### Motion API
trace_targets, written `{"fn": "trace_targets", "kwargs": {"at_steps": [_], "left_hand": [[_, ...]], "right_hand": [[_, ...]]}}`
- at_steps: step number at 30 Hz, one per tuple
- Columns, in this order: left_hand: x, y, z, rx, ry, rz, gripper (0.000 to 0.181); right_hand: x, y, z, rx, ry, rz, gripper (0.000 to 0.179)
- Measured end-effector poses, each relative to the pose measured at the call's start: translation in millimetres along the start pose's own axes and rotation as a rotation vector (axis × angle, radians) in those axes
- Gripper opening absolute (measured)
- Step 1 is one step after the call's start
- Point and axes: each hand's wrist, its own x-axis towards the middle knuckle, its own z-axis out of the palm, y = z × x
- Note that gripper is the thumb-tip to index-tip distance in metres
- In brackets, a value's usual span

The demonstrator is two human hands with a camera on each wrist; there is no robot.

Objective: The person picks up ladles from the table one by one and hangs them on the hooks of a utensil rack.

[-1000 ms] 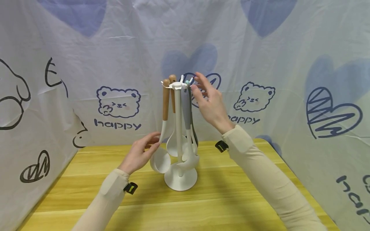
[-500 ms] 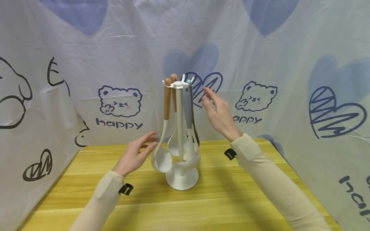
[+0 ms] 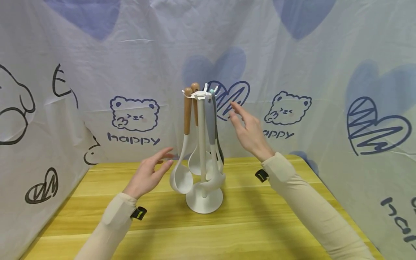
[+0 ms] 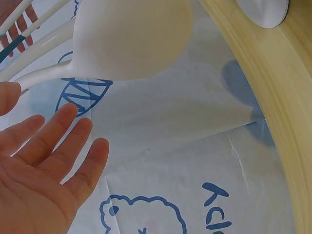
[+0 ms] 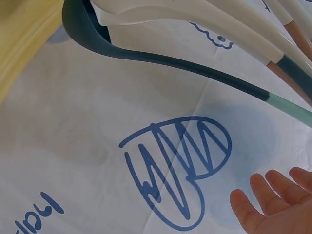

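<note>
A white utensil stand with a round base stands mid-table, hung with several kitchen utensils. On its left hangs a white ladle with a wooden handle; another wooden-handled utensil hangs behind. In front right is a white utensil with a grey-blue handle. A dark green ladle with a mint handle hangs at the right. My left hand is just left of the white ladle, fingers relaxed, holding nothing. My right hand is held in the air right of the stand, apart from it, fingers loosely extended.
The stand is on a yellow wood-grain table. A white cloth printed with hearts and bears hangs behind and at both sides. Each wrist carries a small black device on a beige sleeve.
My left hand has drawn away from the white ladle to the left. My right hand has moved right and down from the top of the stand. The hanging utensils look settled.
</note>
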Motion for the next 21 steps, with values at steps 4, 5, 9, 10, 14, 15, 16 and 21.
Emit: {"fn": "trace_targets", "kwargs": {"at_steps": [4,5,9,10,14,15,16,21], "left_hand": [[-2.4,-2.3,-1.4,0.007,0.014,0.000,0.048],[-3.4,-2.7,-1.9,0.009,0.019,0.000,0.048],[-7.3,-4.4,-4.5,0.019,0.043,0.001,0.048],[-8.5,-4.7,-5.4,0.023,0.050,-0.005,0.048],[-14.1,-5.4,-9.9,0.036,0.077,-0.037,0.049],[-16.0,-5.4,-11.1,0.040,0.086,-0.046,0.049],[-17.8,-5.7,-12.0,0.045,0.097,-0.050,0.049],[-27.4,-10.4,-13.6,0.058,0.174,-0.032,0.045]], "right_hand": [[-3.8,4.4,-1.9,-0.008,-0.020,0.020,0.055],[-5.1,6.1,-2.4,-0.012,-0.029,0.029,0.056],[-10.8,14.0,-4.6,-0.029,-0.055,0.066,0.056],[-12.2,16.2,-5.1,-0.031,-0.060,0.076,0.057],[-17.0,25.6,-6.0,-0.046,-0.060,0.093,0.058],[-18.2,28.0,-5.9,-0.052,-0.060,0.097,0.058],[-19.4,30.6,-5.7,-0.060,-0.063,0.100,0.058],[-28.9,44.6,-3.0,-0.125,-0.098,0.123,0.061]]}}
